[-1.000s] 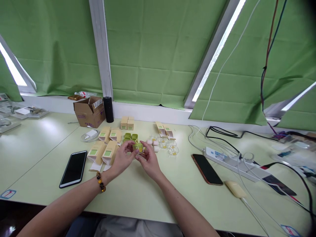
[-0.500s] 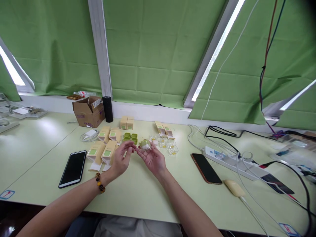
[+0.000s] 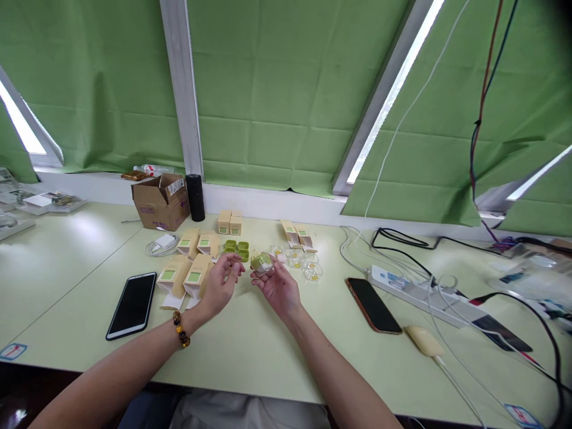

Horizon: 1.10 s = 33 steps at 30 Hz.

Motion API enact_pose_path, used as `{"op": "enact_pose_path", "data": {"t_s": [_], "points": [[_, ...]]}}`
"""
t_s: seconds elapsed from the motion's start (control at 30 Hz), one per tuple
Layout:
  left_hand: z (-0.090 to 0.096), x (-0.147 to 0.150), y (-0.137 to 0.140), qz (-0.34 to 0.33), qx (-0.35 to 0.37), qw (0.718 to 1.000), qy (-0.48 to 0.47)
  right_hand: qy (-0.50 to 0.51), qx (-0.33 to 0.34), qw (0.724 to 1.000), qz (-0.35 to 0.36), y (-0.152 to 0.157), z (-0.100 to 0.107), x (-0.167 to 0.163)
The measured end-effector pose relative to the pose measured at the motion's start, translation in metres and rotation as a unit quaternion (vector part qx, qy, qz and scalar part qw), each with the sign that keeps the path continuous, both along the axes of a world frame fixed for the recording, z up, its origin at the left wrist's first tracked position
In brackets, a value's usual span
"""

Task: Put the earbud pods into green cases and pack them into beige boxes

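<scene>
My right hand [image 3: 277, 287] has its grip closed on a small green case [image 3: 261, 262], held at frame centre above the counter [image 3: 250, 351]. My left hand [image 3: 220, 286] is released, fingers loosely curled, just beside the case, not touching it.

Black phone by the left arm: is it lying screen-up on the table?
Yes, the black phone lies flat on the table, its dark glossy screen facing up.

Green case [image 3: 261, 262]; beige boxes [image 3: 193, 275]
</scene>
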State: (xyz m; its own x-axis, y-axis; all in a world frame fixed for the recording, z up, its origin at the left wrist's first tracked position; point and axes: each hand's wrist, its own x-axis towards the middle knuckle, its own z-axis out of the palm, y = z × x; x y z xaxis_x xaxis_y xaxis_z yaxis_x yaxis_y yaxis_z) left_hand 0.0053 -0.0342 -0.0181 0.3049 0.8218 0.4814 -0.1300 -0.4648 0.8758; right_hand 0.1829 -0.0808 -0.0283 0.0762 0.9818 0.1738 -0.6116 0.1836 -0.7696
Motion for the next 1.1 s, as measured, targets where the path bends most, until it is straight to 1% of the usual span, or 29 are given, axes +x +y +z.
{"op": "enact_pose_path", "data": {"t_s": [0.1,0.2,0.27,0.33,0.4,0.47,0.53,0.6,0.67,0.77,0.83,0.9,0.93,0.97,1.03,1.07,1.1], "points": [[0.001,0.001,0.001,-0.016,-0.03,0.999,0.004,-0.041,0.029,0.998,-0.045,-0.002,0.001,-0.003],[-0.001,0.002,0.003,-0.02,-0.043,0.999,0.012,-0.141,0.063,0.981,-0.116,-0.005,0.001,-0.008],[-0.004,0.003,0.005,-0.026,-0.047,0.998,0.021,-0.231,0.082,0.956,-0.16,-0.008,0.001,-0.012],[-0.006,0.004,0.006,-0.033,-0.052,0.998,0.03,-0.313,0.101,0.925,-0.189,-0.012,0.0,-0.016],[-0.008,0.005,0.007,-0.033,-0.055,0.997,0.034,-0.37,0.119,0.899,-0.202,-0.014,0.0,-0.019],[-0.009,0.005,0.007,-0.024,-0.05,0.998,0.04,-0.401,0.13,0.882,-0.209,-0.016,0.001,-0.019],[-0.009,0.004,0.006,-0.011,-0.033,0.998,0.052,-0.413,0.136,0.872,-0.225,-0.016,0.003,-0.016],[-0.008,0.003,0.005,0.008,-0.006,0.997,0.079,-0.417,0.139,0.859,-0.263,-0.014,0.007,-0.009],[-0.007,0.001,0.003,0.025,0.032,0.992,0.123,-0.426,0.131,0.837,-0.319,-0.011,0.01,0.001],[-0.004,-0.001,-0.001,0.022,0.1,0.976,0.191,-0.451,0.082,0.798,-0.391,-0.002,0.016,0.023],[-0.001,-0.002,-0.005,0.0,0.139,0.965,0.222,-0.486,0.039,0.768,-0.416,0.007,0.02,0.04],[0.001,-0.001,-0.007,-0.024,0.163,0.956,0.244,-0.542,-0.011,0.729,-0.418,0.019,0.026,0.057],[0.001,-0.001,-0.008,-0.034,0.169,0.952,0.254,-0.579,-0.042,0.704,-0.409,0.025,0.029,0.066],[0.001,-0.001,-0.009,-0.04,0.173,0.949,0.262,-0.623,-0.071,0.673,-0.391,0.032,0.032,0.073],[0.0,-0.001,-0.009,-0.05,0.18,0.943,0.276,-0.71,-0.123,0.597,-0.352,0.045,0.036,0.086],[-0.001,0.0,-0.009,-0.054,0.184,0.94,0.282,-0.75,-0.143,0.562,-0.32,0.051,0.037,0.092],[-0.002,0.0,-0.009,-0.058,0.189,0.937,0.287,-0.762,-0.15,0.552,-0.305,0.057,0.038,0.096]]}}
